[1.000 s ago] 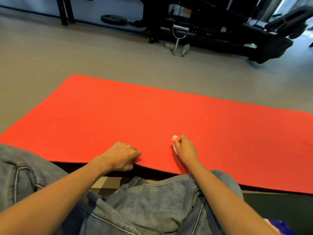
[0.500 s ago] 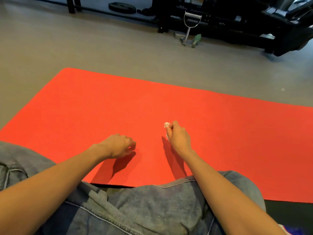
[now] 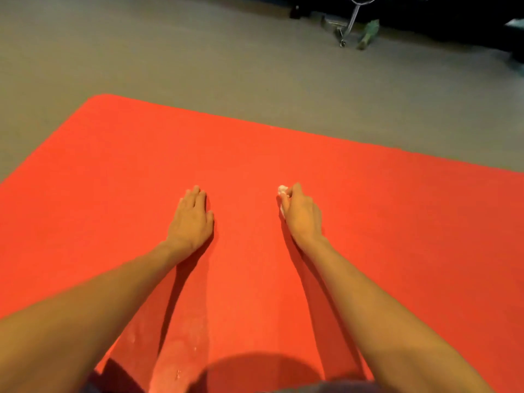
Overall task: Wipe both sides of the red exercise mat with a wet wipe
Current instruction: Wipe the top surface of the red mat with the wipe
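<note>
As the mat (image 3: 397,236) seems soft and light, take its 10 o'clock corner; left hand (image 3: 192,217) lies flat, right hand (image 3: 302,215) pinches the wipe (image 3: 282,190).

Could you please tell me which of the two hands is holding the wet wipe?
The right hand pinches the wet wipe; the left hand lies flat, empty, on the red mat.

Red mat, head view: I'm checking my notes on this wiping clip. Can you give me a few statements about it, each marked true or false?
1. The right hand grips a white wipe. True.
2. The left hand rests flat on the mat. True.
3. The left hand also holds a wipe. False: it holds nothing.
4. The mat is rolled up. False: it lies spread out on the floor.
</note>
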